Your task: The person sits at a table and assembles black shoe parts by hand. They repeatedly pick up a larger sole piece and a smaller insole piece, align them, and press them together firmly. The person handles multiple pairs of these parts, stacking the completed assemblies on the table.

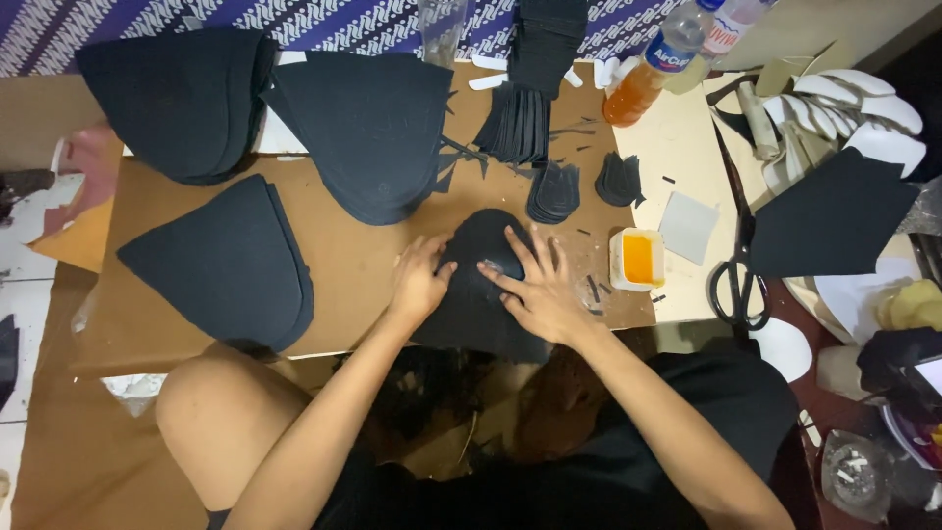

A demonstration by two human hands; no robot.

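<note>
1. Under both hands, a black curved fabric piece (474,294) lies on the brown board (363,265); its near edge overhangs the board's front edge and merges with the dark area below, so its full outline is hard to make out.
2. Part of the piece's surface is hidden by the palms. A pale smear near the right fingertips is too small to identify.
3. Left hand (417,280): palm down, fingers loosely spread, pressed flat on the piece's left side. It grips nothing.
4. Right hand (535,285): palm down, fingers fanned wide, pressed flat on the piece's right half. It grips nothing.
5. Both forearms rise from the bottom of the view and converge on the piece.
6. Just right of the right hand, a small white tub of orange paste (636,258) stands near the board's right edge.
7. Farther right, black scissors (741,265) lie well apart from the hand.
8. Left of the left hand, a stack of black pieces (226,265) lies with bare board between.
9. Beyond the fingertips, smaller black cut pieces (554,191) lie near; bare board remains directly ahead of the left hand.
</note>
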